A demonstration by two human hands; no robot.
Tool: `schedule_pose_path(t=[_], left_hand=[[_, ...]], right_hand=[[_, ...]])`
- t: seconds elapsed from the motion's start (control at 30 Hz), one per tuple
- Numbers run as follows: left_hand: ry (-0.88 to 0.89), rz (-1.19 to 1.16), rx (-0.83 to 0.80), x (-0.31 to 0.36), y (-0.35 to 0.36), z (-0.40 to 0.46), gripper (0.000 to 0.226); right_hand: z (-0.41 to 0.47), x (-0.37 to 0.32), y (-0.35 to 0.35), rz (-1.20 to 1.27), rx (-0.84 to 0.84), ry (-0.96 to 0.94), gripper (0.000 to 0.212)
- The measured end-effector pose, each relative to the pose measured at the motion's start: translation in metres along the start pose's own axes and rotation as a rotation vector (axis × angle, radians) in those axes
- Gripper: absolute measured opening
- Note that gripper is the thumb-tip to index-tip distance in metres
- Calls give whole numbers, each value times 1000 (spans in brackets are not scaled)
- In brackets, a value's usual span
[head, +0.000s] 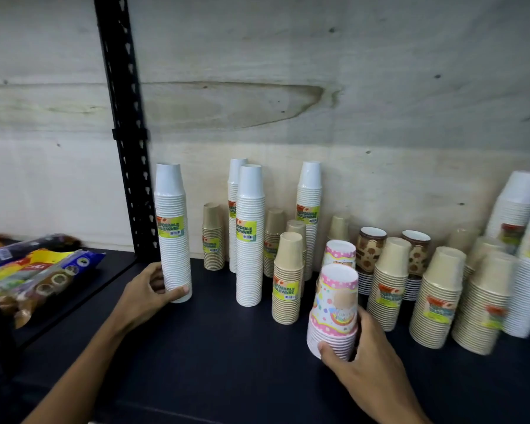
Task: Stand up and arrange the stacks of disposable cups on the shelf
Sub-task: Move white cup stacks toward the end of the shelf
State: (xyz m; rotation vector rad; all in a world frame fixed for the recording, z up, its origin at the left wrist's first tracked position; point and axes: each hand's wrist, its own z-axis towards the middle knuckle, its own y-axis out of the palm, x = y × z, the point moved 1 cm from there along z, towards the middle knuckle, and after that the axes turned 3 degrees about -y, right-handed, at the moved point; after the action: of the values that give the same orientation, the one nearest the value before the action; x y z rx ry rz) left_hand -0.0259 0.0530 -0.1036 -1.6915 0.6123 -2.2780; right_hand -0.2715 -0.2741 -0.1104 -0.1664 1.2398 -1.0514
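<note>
Two hands, each on a cup stack on the dark shelf point(221, 347).
Left hand point(147, 293) wraps the base of an upright tall white cup stack point(172, 234) beside the black upright point(126, 127); right hand point(357, 359) clasps a pink patterned cup stack point(334, 310), slightly tilted.

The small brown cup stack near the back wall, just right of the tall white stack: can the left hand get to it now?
Probably not yet. The left hand grips the tall white stack, so it is busy. The dark shelf toward the small brown stack looks free once it lets go.
</note>
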Motion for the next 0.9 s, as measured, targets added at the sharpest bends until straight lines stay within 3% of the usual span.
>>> schedule_pose_path(t=[0.63, 0.8, 0.9], left_hand=[[59, -28, -85, 16, 19, -16, 68], [61, -21, -90, 13, 19, -15, 74], [63, -10, -90, 12, 19, -15, 75]], right_hand=[[1, 6, 1, -104, 149, 103, 85], [-4, 1, -4, -69, 172, 167, 102], [-14, -6, -7, -112, 366, -8, 90]])
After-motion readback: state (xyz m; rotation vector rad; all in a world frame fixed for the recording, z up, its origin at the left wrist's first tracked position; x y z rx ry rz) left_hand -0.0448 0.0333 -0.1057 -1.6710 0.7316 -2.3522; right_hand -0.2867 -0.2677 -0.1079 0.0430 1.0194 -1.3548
